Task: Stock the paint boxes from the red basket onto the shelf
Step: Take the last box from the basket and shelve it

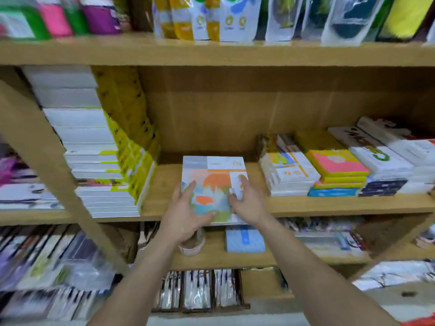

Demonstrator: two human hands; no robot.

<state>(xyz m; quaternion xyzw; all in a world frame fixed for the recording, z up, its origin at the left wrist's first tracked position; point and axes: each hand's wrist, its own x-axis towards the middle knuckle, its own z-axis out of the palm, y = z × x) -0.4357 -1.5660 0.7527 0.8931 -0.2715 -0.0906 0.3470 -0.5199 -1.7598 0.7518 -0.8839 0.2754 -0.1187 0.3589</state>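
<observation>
A flat white paint box [213, 175] with an orange and teal picture lies on the middle wooden shelf [306, 205], its near edge sticking out over the shelf front. My left hand [188, 212] grips its near left corner, thumb on top. My right hand [244, 198] rests on the box's right side with fingers spread over the lid. The red basket shows only as a red sliver [421, 322] at the bottom right corner.
A tall leaning pile of white and yellow boxes [103, 156] stands left of the paint box. Low stacks of colourful boxes [334, 170] fill the shelf to the right. Pouches hang above [226, 17]. A tape roll [193, 243] and blue pad [244, 241] sit below.
</observation>
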